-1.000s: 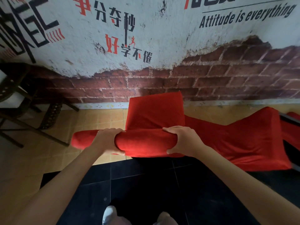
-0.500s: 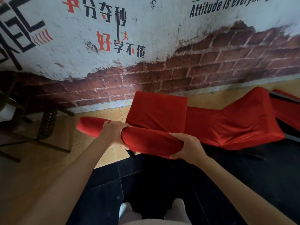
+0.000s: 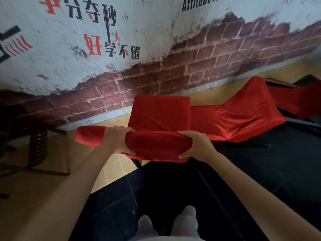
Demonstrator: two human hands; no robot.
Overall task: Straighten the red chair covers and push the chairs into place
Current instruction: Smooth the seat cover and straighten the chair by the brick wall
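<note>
1. The nearest red chair (image 3: pixel 159 115) stands just past the middle of the view, its seat towards 12 o'clock and its covered backrest top (image 3: pixel 152 145) lying across the view from 9 o'clock to 3 o'clock.
2. The left hand (image 3: pixel 118 141) grips the backrest top near its left part. The fingers are curled over the far side and the thumb is wrapped under the near side, so the red cover bulges between them.
3. The right hand (image 3: pixel 196 146) grips the right end of the same backrest top, with the fingers curled over the corner and the thumb pressed on the near face.
4. The left end of the backrest top sticks out past the left hand towards 9 o'clock.
5. A second red chair (image 3: pixel 243 113) stands just beside the first one at 2 o'clock; its cover looks shiny and has some folds.
6. A part of a third red chair (image 3: pixel 302 98) shows at the right edge, at 3 o'clock.
7. The chairs stand near a wall (image 3: pixel 156 75) painted with bricks and printed characters, at 12 o'clock.
8. The floor is yellow tile (image 3: pixel 111 164) towards the wall and black tile (image 3: pixel 243 171) near the person.
9. Dark furniture legs (image 3: pixel 36 145) are at 9 o'clock, and the person's two feet (image 3: pixel 166 223) are at 6 o'clock.
</note>
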